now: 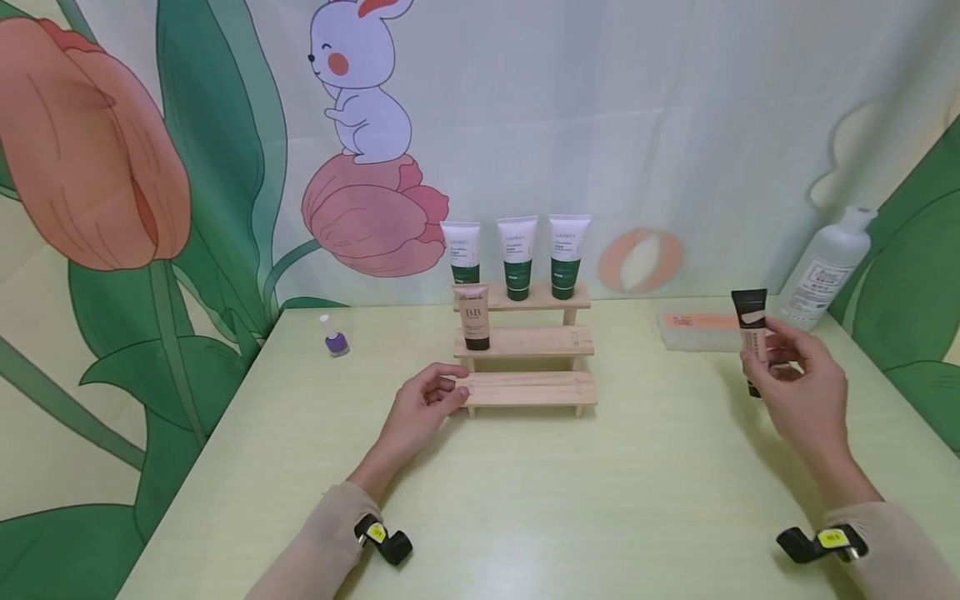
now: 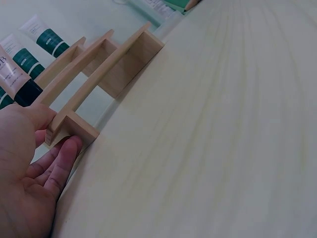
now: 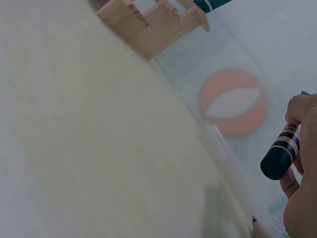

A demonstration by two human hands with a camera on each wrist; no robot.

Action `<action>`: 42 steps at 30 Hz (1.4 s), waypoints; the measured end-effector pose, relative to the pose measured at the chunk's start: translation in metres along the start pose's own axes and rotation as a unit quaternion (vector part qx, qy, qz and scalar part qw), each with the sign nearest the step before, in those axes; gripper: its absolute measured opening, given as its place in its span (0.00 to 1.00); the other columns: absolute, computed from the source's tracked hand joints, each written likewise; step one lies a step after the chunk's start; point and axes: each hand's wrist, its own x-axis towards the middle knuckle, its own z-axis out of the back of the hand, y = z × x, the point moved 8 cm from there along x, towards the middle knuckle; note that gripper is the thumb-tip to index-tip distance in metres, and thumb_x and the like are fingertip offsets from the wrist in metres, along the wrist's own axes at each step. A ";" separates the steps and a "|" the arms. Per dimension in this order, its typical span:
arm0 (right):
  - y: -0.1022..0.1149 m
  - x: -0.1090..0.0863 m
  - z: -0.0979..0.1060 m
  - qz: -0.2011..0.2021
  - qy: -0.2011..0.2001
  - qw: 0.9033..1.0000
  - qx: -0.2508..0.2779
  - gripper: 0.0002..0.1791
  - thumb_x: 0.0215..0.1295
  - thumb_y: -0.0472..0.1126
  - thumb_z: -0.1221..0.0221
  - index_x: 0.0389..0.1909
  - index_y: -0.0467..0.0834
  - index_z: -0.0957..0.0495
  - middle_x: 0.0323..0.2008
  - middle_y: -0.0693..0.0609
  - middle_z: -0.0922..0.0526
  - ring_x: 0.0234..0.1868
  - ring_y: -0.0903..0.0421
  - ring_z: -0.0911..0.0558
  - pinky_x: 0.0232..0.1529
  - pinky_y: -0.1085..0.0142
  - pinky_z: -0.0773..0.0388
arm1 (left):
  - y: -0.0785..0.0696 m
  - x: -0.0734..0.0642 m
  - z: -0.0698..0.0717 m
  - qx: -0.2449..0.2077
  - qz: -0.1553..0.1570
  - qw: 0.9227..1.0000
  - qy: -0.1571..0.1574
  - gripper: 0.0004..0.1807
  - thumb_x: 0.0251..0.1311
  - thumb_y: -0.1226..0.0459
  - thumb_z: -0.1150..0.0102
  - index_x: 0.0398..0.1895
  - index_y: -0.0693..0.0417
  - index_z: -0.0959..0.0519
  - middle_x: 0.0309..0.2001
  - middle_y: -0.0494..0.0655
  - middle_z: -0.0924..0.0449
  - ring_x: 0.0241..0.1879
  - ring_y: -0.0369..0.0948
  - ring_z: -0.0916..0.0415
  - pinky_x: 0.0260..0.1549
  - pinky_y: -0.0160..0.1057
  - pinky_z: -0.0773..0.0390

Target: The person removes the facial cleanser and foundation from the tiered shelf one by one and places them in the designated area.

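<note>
A three-step wooden display stand (image 1: pixel 525 390) stands mid-table. My left hand (image 1: pixel 423 408) pinches the left end of its lowest step; in the left wrist view the thumb lies above the board and the fingers (image 2: pixel 65 156) reach beneath it. On the middle step a pinkish BB cream tube (image 1: pixel 473 318) stands upright. Three white-and-green tubes (image 1: pixel 517 260) stand on the top step, the left one partly hidden by the BB tube. Off to the right, my right hand (image 1: pixel 806 392) grips a small beige cosmetic tube (image 1: pixel 752 333) with black ends; its black cap (image 3: pixel 277 162) shows in the right wrist view.
A purple nail polish bottle (image 1: pixel 336 340) with a white cap stands at the back left. Behind my right hand are a clear flat box (image 1: pixel 697 332) with an orange label and a large white bottle (image 1: pixel 821 271). A printed curtain (image 1: pixel 525 108) hangs along the table's back edge.
</note>
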 end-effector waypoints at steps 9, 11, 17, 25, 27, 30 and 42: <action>-0.026 -0.025 -0.008 0.016 0.047 0.995 -0.084 0.29 0.75 0.39 0.29 0.74 0.38 0.20 0.55 0.41 0.22 0.43 0.74 0.27 0.39 0.89 0.29 | 0.001 0.000 -0.001 0.002 0.003 1.000 -0.002 0.14 0.78 0.63 0.30 0.62 0.49 0.14 0.45 0.54 0.12 0.39 0.47 0.14 0.36 0.33 0.17; -0.027 -0.027 -0.009 0.023 0.049 0.994 -0.098 0.28 0.75 0.39 0.29 0.73 0.37 0.19 0.54 0.39 0.21 0.42 0.76 0.28 0.39 0.89 0.30 | 0.002 0.000 -0.001 0.002 0.006 1.000 -0.003 0.13 0.78 0.63 0.30 0.62 0.48 0.13 0.45 0.54 0.12 0.39 0.47 0.14 0.36 0.33 0.18; -0.032 -0.028 -0.014 0.026 0.070 0.988 -0.132 0.28 0.74 0.40 0.28 0.71 0.36 0.18 0.55 0.36 0.17 0.40 0.75 0.28 0.38 0.87 0.33 | 0.001 0.000 -0.001 0.002 0.007 1.000 -0.004 0.13 0.78 0.64 0.30 0.61 0.48 0.13 0.45 0.54 0.12 0.40 0.48 0.14 0.37 0.33 0.17; -0.036 -0.029 -0.018 0.039 0.079 0.987 -0.136 0.25 0.73 0.39 0.26 0.67 0.35 0.16 0.49 0.37 0.15 0.36 0.73 0.26 0.34 0.85 0.31 | 0.000 0.001 -0.001 -0.001 0.005 1.000 -0.003 0.14 0.77 0.64 0.30 0.62 0.48 0.13 0.45 0.54 0.12 0.40 0.48 0.14 0.37 0.34 0.17; -0.036 -0.028 -0.018 0.048 0.077 0.986 -0.143 0.24 0.73 0.39 0.26 0.65 0.35 0.15 0.48 0.38 0.16 0.36 0.72 0.25 0.34 0.85 0.32 | 0.000 0.001 -0.002 -0.003 0.004 1.000 -0.002 0.14 0.77 0.63 0.30 0.62 0.49 0.13 0.45 0.54 0.12 0.40 0.48 0.14 0.37 0.34 0.17; -0.036 -0.029 -0.019 0.054 0.077 0.984 -0.152 0.23 0.73 0.39 0.26 0.64 0.34 0.15 0.47 0.39 0.16 0.36 0.69 0.25 0.34 0.85 0.32 | 0.001 0.002 -0.002 -0.003 0.006 1.000 0.000 0.14 0.77 0.63 0.29 0.62 0.48 0.13 0.45 0.54 0.12 0.40 0.48 0.14 0.37 0.34 0.16; -0.038 -0.029 -0.021 0.027 0.080 0.985 -0.153 0.28 0.75 0.46 0.28 0.68 0.36 0.18 0.50 0.40 0.17 0.39 0.65 0.25 0.36 0.81 0.31 | -0.001 0.000 0.001 0.003 0.000 1.000 -0.005 0.14 0.77 0.63 0.30 0.62 0.49 0.13 0.45 0.54 0.12 0.39 0.47 0.15 0.36 0.33 0.19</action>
